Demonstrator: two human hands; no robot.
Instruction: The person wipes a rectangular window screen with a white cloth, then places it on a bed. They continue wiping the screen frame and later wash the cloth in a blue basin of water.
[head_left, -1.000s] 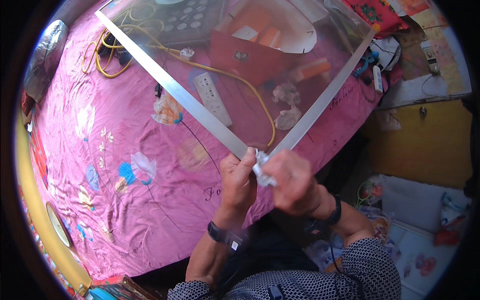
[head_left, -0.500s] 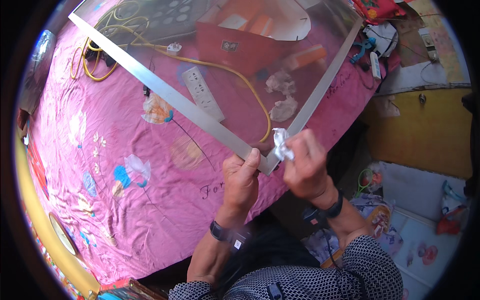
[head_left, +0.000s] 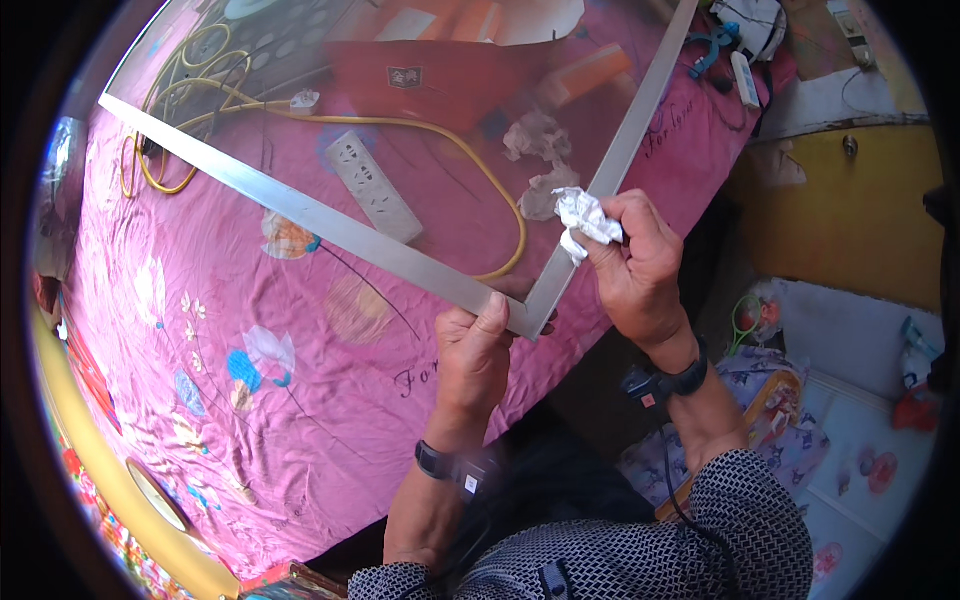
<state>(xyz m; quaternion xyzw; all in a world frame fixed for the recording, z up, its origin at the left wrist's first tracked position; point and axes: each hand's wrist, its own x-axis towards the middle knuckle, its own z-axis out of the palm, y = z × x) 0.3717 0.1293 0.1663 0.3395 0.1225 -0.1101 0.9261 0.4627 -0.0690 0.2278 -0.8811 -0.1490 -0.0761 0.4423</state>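
Note:
A see-through panel in a silver metal frame (head_left: 330, 234) is held up at a slant over the pink bed cover, one corner toward me. My left hand (head_left: 472, 358) is closed round that near corner, its thumb lying on top of the metal. Between the thumb and fingers of my right hand (head_left: 645, 275) is a crumpled white tissue (head_left: 590, 218). The tissue is up against the frame's right-hand rail, a little way beyond the corner. Whether the panel is mesh or clear sheet, I cannot tell.
Through the panel show a white power strip (head_left: 375, 188), a yellow cable (head_left: 455, 132), a red bag (head_left: 440, 90) and used tissues (head_left: 545, 150). A blue-handled tool (head_left: 712, 48) lies at the far right. The pink bed cover (head_left: 250, 400) ends before a yellow cabinet (head_left: 830, 200).
My right hand has moved away from the near corner, up along the right rail, and more of the tissue shows. The frame has shifted slightly left. My left hand keeps its hold.

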